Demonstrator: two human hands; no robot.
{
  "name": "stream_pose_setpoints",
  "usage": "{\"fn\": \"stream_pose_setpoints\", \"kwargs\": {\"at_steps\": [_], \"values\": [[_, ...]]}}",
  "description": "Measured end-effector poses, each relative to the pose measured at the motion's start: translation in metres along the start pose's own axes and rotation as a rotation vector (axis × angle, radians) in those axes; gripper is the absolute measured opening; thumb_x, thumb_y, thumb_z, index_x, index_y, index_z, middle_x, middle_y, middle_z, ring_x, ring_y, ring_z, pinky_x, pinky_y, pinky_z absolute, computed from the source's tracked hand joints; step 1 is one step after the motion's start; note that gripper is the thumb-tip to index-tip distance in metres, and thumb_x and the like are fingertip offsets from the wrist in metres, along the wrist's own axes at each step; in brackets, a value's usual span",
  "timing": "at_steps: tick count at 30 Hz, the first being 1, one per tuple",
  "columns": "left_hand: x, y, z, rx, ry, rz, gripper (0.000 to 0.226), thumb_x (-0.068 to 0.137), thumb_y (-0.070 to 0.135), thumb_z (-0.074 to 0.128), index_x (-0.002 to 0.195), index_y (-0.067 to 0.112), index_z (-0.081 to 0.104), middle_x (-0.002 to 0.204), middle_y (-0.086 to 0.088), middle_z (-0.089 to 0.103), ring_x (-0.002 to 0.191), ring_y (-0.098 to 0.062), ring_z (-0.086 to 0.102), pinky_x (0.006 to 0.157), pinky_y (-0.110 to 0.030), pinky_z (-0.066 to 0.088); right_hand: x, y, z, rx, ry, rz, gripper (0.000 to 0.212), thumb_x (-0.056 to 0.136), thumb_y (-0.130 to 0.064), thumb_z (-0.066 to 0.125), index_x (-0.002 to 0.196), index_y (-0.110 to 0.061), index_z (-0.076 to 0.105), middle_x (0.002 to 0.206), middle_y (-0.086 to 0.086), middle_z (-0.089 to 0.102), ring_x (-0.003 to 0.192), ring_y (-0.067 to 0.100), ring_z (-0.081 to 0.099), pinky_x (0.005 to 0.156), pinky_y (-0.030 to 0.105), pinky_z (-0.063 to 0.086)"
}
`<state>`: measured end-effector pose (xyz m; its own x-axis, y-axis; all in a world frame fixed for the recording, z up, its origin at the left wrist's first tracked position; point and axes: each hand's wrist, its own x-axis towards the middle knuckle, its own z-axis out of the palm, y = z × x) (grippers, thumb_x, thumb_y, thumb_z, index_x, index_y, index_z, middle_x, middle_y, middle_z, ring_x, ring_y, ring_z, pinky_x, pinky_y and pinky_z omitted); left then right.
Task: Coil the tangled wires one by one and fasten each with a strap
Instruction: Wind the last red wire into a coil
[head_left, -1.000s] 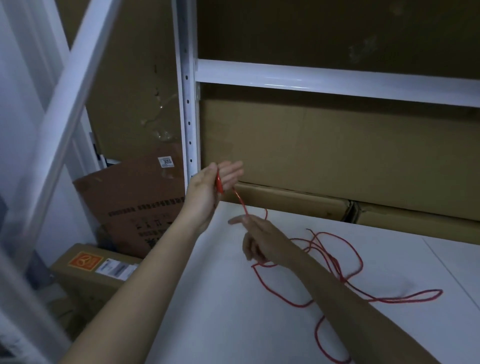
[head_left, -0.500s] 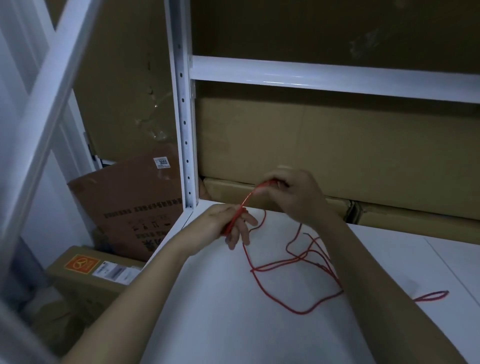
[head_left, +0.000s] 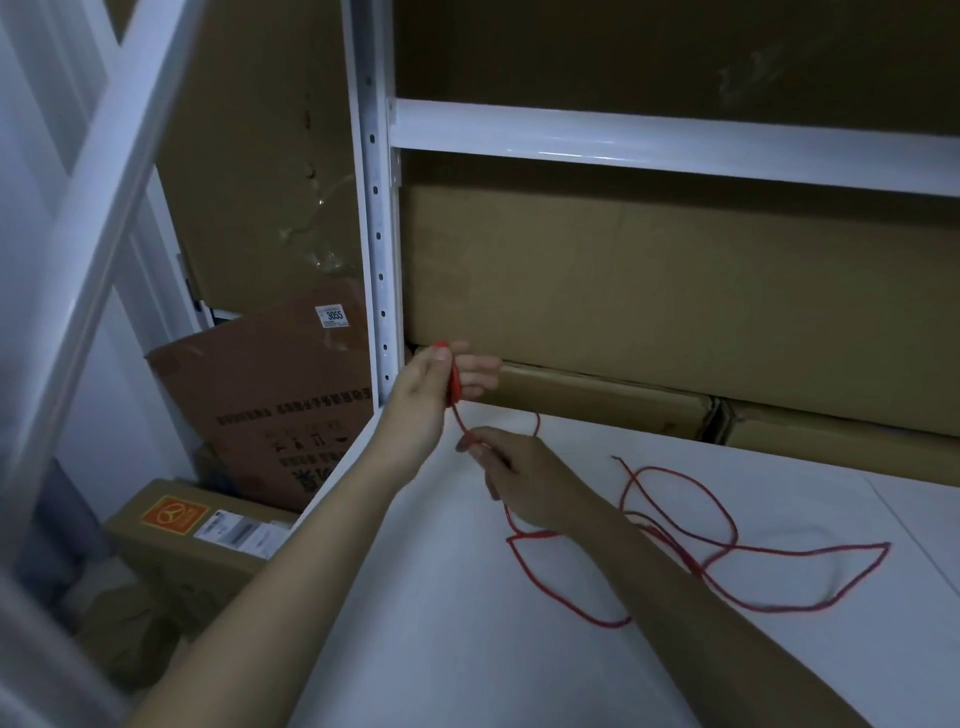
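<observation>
A thin red wire (head_left: 727, 551) lies in loose tangled loops on the white shelf surface (head_left: 467, 649). My left hand (head_left: 431, 389) is raised near the shelf's back left corner, with a few turns of the red wire wound around its fingers and the thumb pressing on them. Just below it, my right hand (head_left: 514, 478) pinches the wire where it runs down from the coil. The wire's free end (head_left: 615, 458) points up near the middle of the shelf. No strap shows.
A white perforated upright (head_left: 376, 208) and a cross beam (head_left: 675, 145) frame the shelf. Cardboard boxes (head_left: 675, 291) fill the back. More boxes (head_left: 270, 415) stand on the floor at left, behind a diagonal white bar (head_left: 93, 223).
My left hand rose from the shelf with more wire wound on its fingers. My right hand dropped from above it to below, pinching the wire; the loose loops shifted on the shelf.
</observation>
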<state>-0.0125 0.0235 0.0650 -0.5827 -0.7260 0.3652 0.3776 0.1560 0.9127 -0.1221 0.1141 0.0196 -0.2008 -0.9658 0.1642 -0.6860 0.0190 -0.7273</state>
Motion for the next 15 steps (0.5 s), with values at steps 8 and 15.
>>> {"fn": "stream_pose_setpoints", "kwargs": {"at_steps": [8, 15], "values": [[0.002, -0.038, -0.013, 0.910, -0.308, 0.012, 0.030, 0.104, 0.027, 0.029, 0.097, 0.011, 0.053, 0.096, 0.000, 0.068, 0.073, -0.013, 0.064, 0.074, -0.033, 0.051, -0.020, -0.009, -0.031, -0.088, -0.081, 0.096, 0.011, 0.097, -0.025, 0.053, 0.095, -0.021, 0.063, 0.064, -0.009, 0.058, 0.049, -0.002, 0.051, 0.052, 0.011, 0.037], [-0.017, -0.024, -0.003, 0.678, -0.451, -0.203, 0.042, 0.105, 0.029, 0.030, 0.090, 0.007, 0.064, 0.064, -0.006, 0.065, 0.051, -0.012, 0.047, 0.060, -0.025, 0.042, -0.020, -0.007, -0.071, -0.093, 0.200, 0.012, 0.005, 0.085, -0.027, 0.069, 0.088, -0.024, 0.067, 0.078, -0.012, 0.063, 0.069, -0.002, 0.057, 0.061, 0.011, 0.044]]}}
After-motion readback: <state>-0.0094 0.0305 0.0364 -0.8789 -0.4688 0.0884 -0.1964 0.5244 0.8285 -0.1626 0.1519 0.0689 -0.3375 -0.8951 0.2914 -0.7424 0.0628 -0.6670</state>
